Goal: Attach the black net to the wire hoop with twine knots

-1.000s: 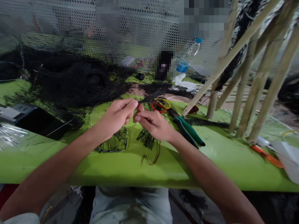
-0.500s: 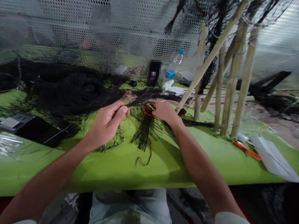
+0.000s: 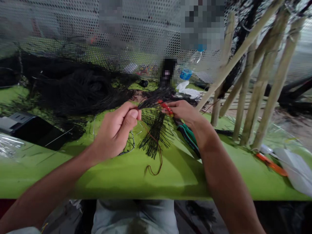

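In the head view my left hand (image 3: 119, 130) is closed, pinching the end of a black fibre bundle (image 3: 156, 97) between thumb and forefinger. To its right, my right hand (image 3: 185, 112) has its fingers wrapped round a small red-handled tool (image 3: 165, 107); the tool's working end is hard to make out. Below and between the hands, a fanned black fibre tuft (image 3: 152, 138) lies on the green table, with a thin brown thread (image 3: 160, 156) trailing over it. Green-and-black pliers (image 3: 188, 138) rest under my right wrist. Part of a wire loop (image 3: 131, 144) shows beside my left hand.
A large black fibre heap (image 3: 73, 91) covers the back left, behind a black box (image 3: 39, 131). Upright wooden sticks (image 3: 265, 78) stand at the right, near an orange cutter (image 3: 271, 164). A water bottle (image 3: 186, 73) and white tissue (image 3: 187, 89) are at the back.
My right hand has shifted right, and the red tool in it is turned differently. The pliers are more exposed. The sticks and bottle appear farther right as the view shifts.
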The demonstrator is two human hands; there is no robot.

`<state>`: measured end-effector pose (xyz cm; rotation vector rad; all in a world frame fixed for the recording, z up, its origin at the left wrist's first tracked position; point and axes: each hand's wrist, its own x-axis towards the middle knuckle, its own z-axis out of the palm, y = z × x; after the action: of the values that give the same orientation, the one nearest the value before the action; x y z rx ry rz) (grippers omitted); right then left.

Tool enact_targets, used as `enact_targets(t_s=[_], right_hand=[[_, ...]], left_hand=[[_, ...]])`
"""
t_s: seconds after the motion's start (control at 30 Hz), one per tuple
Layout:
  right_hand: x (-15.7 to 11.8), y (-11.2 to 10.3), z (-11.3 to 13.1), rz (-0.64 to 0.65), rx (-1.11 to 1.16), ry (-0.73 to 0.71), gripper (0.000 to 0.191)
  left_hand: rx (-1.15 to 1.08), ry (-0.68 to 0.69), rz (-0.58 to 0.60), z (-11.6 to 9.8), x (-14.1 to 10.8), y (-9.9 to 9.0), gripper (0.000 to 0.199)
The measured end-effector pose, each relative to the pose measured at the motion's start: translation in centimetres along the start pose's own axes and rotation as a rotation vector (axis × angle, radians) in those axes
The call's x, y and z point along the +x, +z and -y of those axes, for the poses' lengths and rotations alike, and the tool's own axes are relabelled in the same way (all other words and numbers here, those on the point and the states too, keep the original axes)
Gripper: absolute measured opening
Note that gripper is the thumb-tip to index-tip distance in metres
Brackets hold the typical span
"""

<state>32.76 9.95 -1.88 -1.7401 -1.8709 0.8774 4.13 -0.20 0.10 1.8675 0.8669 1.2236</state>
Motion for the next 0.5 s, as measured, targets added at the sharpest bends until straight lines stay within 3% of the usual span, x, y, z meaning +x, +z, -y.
enact_targets(t_s=[0.2,0.37,0.5], right_hand=[[-1.9,1.5,2.2,0.091,0.451,-0.141,0.037],[-3.0,3.7,3.8,0.186,0.832,-0.249,0.042],[-3.6,5.2,4.2,0.265,0.803,-0.411,0.069]], left_hand=[[-0.237,-0.047,-0.106,-0.5,0.8,-0.3,0.029],[-0.398,-0.114,-0.119,-0.5,1.3,-0.8,0.029],[-0.424,-0.149,-0.138,-0.5,1.6,-1.1,0.03]])
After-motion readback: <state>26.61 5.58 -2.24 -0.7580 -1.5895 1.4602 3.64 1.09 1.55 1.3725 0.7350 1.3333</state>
